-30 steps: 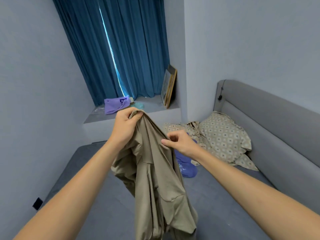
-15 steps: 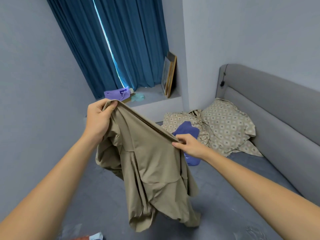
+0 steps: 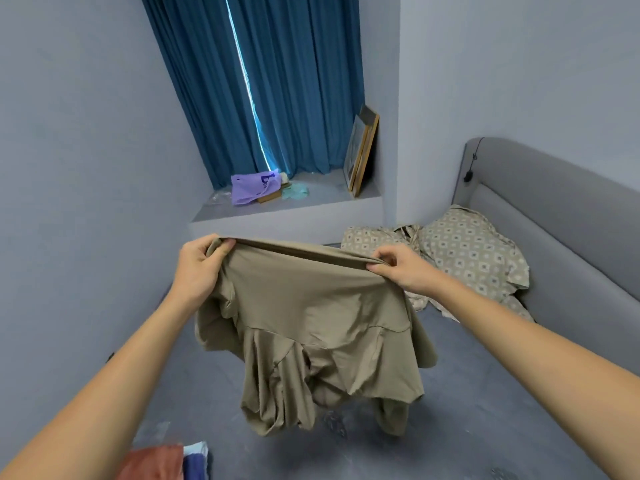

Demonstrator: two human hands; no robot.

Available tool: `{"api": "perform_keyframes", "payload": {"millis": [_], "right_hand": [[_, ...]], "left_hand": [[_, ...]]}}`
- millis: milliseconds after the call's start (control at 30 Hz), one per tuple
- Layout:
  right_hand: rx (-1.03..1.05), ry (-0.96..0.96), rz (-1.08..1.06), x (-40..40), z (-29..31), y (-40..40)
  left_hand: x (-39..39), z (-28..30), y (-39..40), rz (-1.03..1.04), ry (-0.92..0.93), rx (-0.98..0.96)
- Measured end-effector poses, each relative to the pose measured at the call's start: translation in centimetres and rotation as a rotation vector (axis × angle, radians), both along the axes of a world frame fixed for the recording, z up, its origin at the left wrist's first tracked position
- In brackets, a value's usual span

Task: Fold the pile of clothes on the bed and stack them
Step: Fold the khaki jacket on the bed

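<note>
Shirt [image 3: 311, 327], khaki, hung in the air above the grey bed [image 3: 467, 393], stretched by one edge between both hands. Left hand [image 3: 199, 268] gripped the edge's left end, fingers curled over the bunched cloth and thumb on top. Right hand [image 3: 403, 270] pinched the right end between thumb and fingertips. Between the hands the edge ran taut and nearly level; below it the cloth dropped in loose folds, its lowest part near the bed, contact not discernible. Clothes [image 3: 166, 462], red and blue, lay at the lower frame edge by the left forearm. Patterned pillows [image 3: 464, 251] sat against the headboard [image 3: 554, 202], behind the right hand. Curtains [image 3: 277, 81] hung above a ledge [image 3: 311, 199] bearing a purple bag [image 3: 247, 188] and leaning frames [image 3: 362, 150].
</note>
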State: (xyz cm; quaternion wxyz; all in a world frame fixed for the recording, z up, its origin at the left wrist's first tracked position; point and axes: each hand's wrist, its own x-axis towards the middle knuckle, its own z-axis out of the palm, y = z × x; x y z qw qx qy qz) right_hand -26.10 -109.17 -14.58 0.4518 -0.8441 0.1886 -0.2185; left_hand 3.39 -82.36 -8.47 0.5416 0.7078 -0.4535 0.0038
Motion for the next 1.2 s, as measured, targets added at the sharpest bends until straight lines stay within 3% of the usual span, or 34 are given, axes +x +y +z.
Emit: {"api": "perform_keyframes", "payload": {"millis": [400,700,900,1200], "right_hand": [[-0.137,-0.024,0.079,-4.8,3.5,0.0],[-0.028,0.11,0.078,-3.3,-1.3,-2.5],[-0.019,0.285,0.04,1.9,-11.3,-6.3],[-0.028,0.578,0.02,12.0,-37.0,-15.7]], "left_hand": [[-7.0,-2.0,5.0,-0.063,0.139,-0.025],[-7.5,-7.9,3.8,-0.033,0.163,0.118],[-1.4,-20.4,-1.0,-0.032,0.287,0.264],[9.0,-47.4,-12.4,-0.056,0.367,0.424]]}}
